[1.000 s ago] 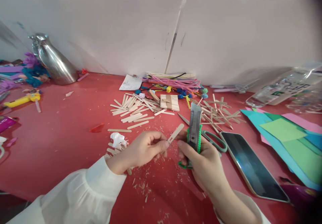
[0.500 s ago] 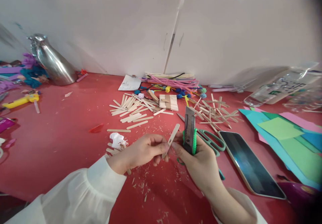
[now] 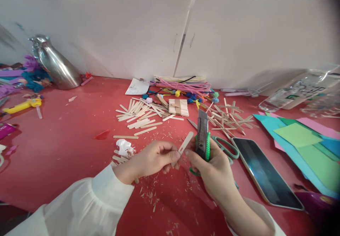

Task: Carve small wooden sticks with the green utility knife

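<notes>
My left hand pinches a wooden craft stick near its lower end; a small slot shows in the stick. Close beside it, my right hand is closed around a green utility knife, its blade pointing up and away. The right fingertips are near the stick; whether they touch it I cannot tell. Thin wood shavings lie scattered on the red table below. Left of my left wrist is a crumpled white tissue beside more sticks, partly hidden by my arm.
Loose craft sticks and a bundled stack lie ahead, with pink pipe cleaners behind. Green-handled scissors, a phone and coloured paper are right. A steel jug and yellow glue gun stand left.
My right hand with the utility knife has shifted slightly to the right, away from my left hand. The craft stick has tilted a little to the right.
</notes>
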`<state>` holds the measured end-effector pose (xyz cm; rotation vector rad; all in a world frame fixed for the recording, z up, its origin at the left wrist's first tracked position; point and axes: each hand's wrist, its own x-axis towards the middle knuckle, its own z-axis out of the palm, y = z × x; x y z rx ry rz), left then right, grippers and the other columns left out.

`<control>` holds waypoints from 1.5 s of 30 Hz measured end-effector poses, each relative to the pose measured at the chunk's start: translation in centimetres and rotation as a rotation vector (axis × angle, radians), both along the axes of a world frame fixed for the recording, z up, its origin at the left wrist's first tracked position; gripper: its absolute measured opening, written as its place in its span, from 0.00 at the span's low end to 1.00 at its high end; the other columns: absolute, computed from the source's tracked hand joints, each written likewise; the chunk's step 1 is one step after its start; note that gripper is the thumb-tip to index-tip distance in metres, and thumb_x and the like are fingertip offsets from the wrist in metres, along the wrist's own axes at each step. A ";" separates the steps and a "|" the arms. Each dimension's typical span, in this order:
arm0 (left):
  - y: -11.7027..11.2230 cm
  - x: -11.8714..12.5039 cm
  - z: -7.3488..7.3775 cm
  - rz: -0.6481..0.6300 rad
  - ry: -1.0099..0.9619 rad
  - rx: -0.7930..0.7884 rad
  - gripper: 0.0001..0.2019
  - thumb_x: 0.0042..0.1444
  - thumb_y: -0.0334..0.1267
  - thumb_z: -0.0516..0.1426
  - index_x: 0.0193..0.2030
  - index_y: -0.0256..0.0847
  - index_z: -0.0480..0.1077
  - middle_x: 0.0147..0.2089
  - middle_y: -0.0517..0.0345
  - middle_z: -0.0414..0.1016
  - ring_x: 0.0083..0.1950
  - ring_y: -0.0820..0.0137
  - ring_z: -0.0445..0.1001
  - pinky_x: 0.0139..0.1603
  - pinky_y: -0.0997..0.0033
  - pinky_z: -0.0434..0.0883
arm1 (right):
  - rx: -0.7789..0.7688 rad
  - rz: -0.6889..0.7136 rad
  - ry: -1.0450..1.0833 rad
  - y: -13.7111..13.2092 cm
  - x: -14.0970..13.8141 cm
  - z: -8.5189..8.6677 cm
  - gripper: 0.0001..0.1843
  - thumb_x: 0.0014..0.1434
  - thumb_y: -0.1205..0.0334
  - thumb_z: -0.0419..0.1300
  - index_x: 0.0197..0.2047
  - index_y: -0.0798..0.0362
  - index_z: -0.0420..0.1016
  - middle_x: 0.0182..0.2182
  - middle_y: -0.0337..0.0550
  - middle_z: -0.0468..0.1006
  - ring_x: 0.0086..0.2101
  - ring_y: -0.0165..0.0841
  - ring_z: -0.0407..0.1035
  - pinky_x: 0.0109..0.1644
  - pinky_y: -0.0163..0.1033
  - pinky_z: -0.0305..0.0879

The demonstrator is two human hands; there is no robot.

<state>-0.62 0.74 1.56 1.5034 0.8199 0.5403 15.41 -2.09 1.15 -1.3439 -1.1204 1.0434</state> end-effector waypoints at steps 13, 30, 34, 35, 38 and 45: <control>-0.4 0.3 0.3 0.169 0.108 0.316 0.09 0.58 0.37 0.51 0.30 0.38 0.68 0.25 0.64 0.62 0.25 0.77 0.56 0.25 0.77 0.56 | -0.008 -0.078 0.205 0.4 0.1 -0.8 0.17 0.46 0.53 0.67 0.33 0.52 0.66 0.14 0.26 0.62 0.14 0.22 0.54 0.15 0.27 0.53; 1.9 -1.4 -0.7 0.512 0.235 0.554 0.11 0.60 0.39 0.48 0.28 0.39 0.60 0.22 0.64 0.62 0.22 0.76 0.60 0.24 0.76 0.58 | 0.251 0.257 -0.509 -0.9 0.4 -0.6 0.21 0.60 0.61 0.50 0.57 0.51 0.58 0.23 0.35 0.69 0.19 0.28 0.65 0.22 0.32 0.64; 2.1 -1.5 -0.5 0.551 0.294 0.622 0.10 0.60 0.38 0.48 0.28 0.39 0.61 0.21 0.64 0.61 0.21 0.76 0.58 0.23 0.76 0.56 | 0.306 0.271 -0.654 -1.1 0.4 -0.8 0.21 0.60 0.62 0.49 0.57 0.52 0.63 0.24 0.39 0.73 0.21 0.30 0.68 0.20 0.32 0.62; 2.1 -1.5 -0.5 0.554 0.298 0.639 0.10 0.60 0.38 0.48 0.28 0.39 0.61 0.20 0.65 0.60 0.21 0.76 0.58 0.23 0.76 0.56 | 0.304 0.269 -0.655 -1.1 0.4 -0.8 0.22 0.60 0.62 0.49 0.57 0.52 0.63 0.26 0.41 0.75 0.21 0.30 0.68 0.19 0.32 0.62; 2.0 -1.3 -0.4 0.553 0.297 0.673 0.09 0.59 0.37 0.49 0.28 0.39 0.61 0.20 0.65 0.58 0.21 0.76 0.58 0.23 0.76 0.56 | 0.231 0.280 -0.615 -1.2 0.4 -0.5 0.22 0.59 0.60 0.50 0.57 0.52 0.64 0.28 0.41 0.75 0.19 0.28 0.64 0.18 0.32 0.61; 1.8 -1.1 -0.6 0.562 0.262 0.666 0.10 0.60 0.39 0.48 0.29 0.39 0.62 0.21 0.65 0.60 0.21 0.76 0.58 0.23 0.76 0.57 | -0.140 0.268 -0.140 -1.8 -0.8 0.8 0.28 0.56 0.54 0.54 0.59 0.51 0.62 0.15 0.29 0.61 0.14 0.26 0.59 0.14 0.30 0.57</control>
